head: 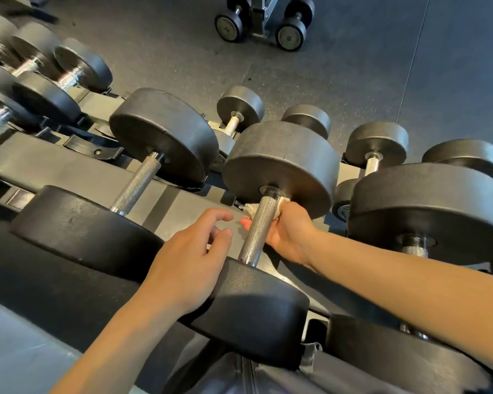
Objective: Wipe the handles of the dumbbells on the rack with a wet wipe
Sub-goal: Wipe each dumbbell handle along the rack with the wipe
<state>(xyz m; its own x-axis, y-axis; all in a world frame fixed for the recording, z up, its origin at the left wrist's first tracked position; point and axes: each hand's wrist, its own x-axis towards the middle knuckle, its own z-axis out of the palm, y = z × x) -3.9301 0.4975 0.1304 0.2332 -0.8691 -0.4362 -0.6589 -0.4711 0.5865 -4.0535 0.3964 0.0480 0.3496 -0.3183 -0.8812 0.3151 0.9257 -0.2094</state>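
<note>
Right hand (288, 231): your fingers curl under the middle handle (261, 226), clamping the wet wipe (252, 207).
Left hand (188, 251): your fingers loosely spread, empty.
Neighbours: dumbbell heads (282, 166) crowd both sides.

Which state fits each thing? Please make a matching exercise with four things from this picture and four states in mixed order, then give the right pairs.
Things:
1. left hand
2. right hand
3. wet wipe
4. two small dumbbells

States:
A. stand on the floor, away from the rack
B. pressed against the handle of the middle dumbbell
C. fingers relaxed, holds nothing
D. reaches under the handle and holds the wipe

Pairs: 1-C, 2-D, 3-B, 4-A
</note>
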